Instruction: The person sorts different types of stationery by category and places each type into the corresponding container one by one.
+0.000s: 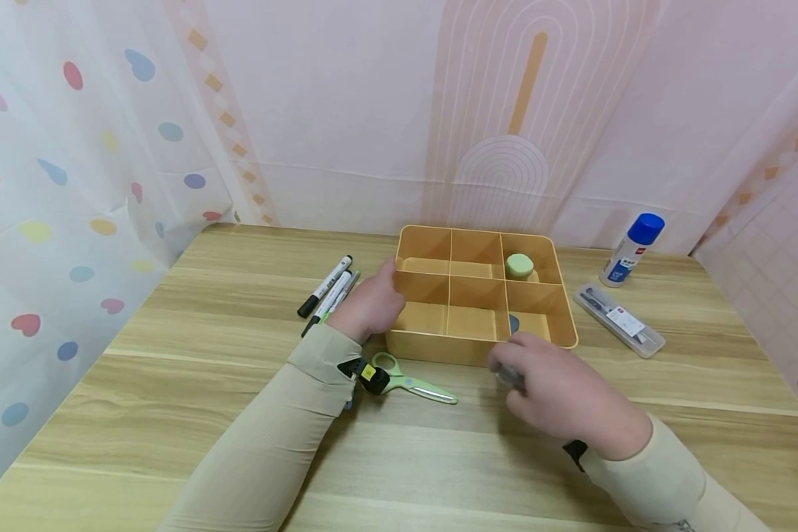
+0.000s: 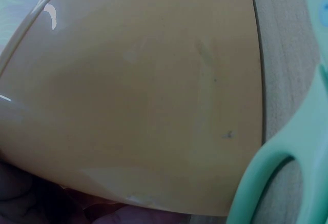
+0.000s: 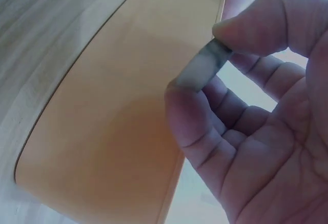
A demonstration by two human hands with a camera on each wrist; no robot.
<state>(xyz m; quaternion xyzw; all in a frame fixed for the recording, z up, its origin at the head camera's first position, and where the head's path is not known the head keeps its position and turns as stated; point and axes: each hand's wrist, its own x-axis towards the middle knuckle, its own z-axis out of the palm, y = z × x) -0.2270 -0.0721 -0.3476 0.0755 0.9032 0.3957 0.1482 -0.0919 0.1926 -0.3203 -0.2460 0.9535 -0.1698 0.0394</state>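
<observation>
The left hand (image 1: 374,299) grips the left end wall of an orange-yellow six-compartment organizer box (image 1: 452,349); the box's long wall fills most of the left wrist view. Just in front of the box's right half, the right hand (image 1: 558,384) pinches a small grey-white block (image 3: 201,70) between thumb and index finger; its exact kind cannot be told. A pale green round item (image 1: 519,265) lies in the back right compartment, and a dark blue-grey item (image 1: 514,324) shows partly in the front right one. Light green scissors (image 1: 412,384) lie by the left wrist.
Several markers (image 1: 326,287) lie left of the box, partly covered by the left hand. On the right are a clear case (image 1: 618,319) with a compass-like tool and a standing glue stick (image 1: 632,251) with a blue cap. A patterned curtain (image 1: 346,111) hangs behind the table.
</observation>
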